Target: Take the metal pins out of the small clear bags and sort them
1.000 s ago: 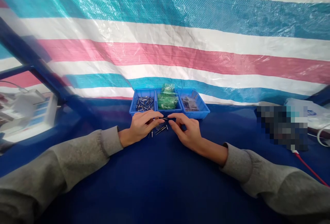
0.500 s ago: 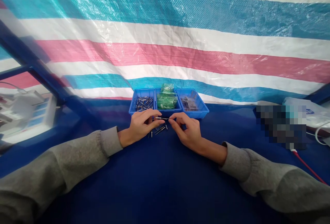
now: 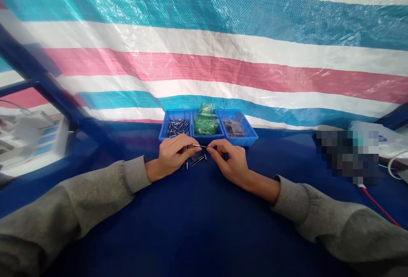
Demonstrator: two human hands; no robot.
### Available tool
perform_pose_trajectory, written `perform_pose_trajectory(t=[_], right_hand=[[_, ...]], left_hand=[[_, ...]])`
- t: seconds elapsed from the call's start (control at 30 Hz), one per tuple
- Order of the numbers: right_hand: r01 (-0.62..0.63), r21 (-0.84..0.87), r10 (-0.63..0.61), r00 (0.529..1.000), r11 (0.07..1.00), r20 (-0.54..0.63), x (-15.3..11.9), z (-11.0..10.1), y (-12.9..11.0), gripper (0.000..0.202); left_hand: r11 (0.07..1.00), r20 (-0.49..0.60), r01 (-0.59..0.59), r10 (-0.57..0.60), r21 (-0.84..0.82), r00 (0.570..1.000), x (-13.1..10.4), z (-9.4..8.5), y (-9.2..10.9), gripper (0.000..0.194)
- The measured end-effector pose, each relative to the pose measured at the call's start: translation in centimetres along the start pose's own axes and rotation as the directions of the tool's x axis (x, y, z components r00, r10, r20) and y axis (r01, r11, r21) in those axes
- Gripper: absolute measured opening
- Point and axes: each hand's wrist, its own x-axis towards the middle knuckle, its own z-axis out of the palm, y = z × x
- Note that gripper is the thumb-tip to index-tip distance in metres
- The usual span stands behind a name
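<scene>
A thin blind rivet (image 3: 200, 145), silver at the left and dark at the right, lies level between my hands, just in front of the blue bins. My left hand (image 3: 174, 154) pinches its silver end between thumb and fingertips. At the dark end, the thumb and index finger of my right hand (image 3: 232, 162) close on the tip. Several loose rivets (image 3: 198, 160) are scattered on the blue table below my fingers, some partly hidden by my left hand. The left blue bin (image 3: 163, 131) holds many similar rivets.
The middle bin (image 3: 208, 137) contains green plastic packets (image 3: 206, 125). Small clear bags with greyish contents (image 3: 234, 128) fill the right bin (image 3: 251, 134). A striped sheet (image 3: 204, 64) hangs behind. A power strip (image 3: 52, 141) stands left; a red cable (image 3: 379, 207) and plastic bag (image 3: 390, 141) lie right.
My right hand has shifted slightly left, bringing the fingertips of both hands closer together along the rivet. The bins and loose rivets stay as they were.
</scene>
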Motion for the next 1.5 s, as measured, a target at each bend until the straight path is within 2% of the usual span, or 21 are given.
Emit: perform_pose_trajectory(t=[0.33, 0.87, 1.5], right_hand=[[0.004, 0.006, -0.004, 1.0, 1.0, 0.031, -0.01, 0.14, 0.01, 0.013], [-0.014, 0.015, 0.014, 0.999, 1.0, 0.035, -0.07, 0.06, 0.13, 0.013], [0.023, 0.038, -0.025, 0.998, 0.999, 0.053, 0.0, 0.16, 0.18, 0.009]], left_hand=[[1.0, -0.049, 0.022, -0.022, 0.002, 0.999, -0.15, 0.05, -0.03, 0.011], [0.999, -0.007, 0.0, -0.001, -0.043, 1.0, -0.15, 0.08, -0.05, 0.009], [0.999, -0.023, -0.015, 0.014, -0.049, 1.0, -0.21, 0.1, -0.07, 0.007]])
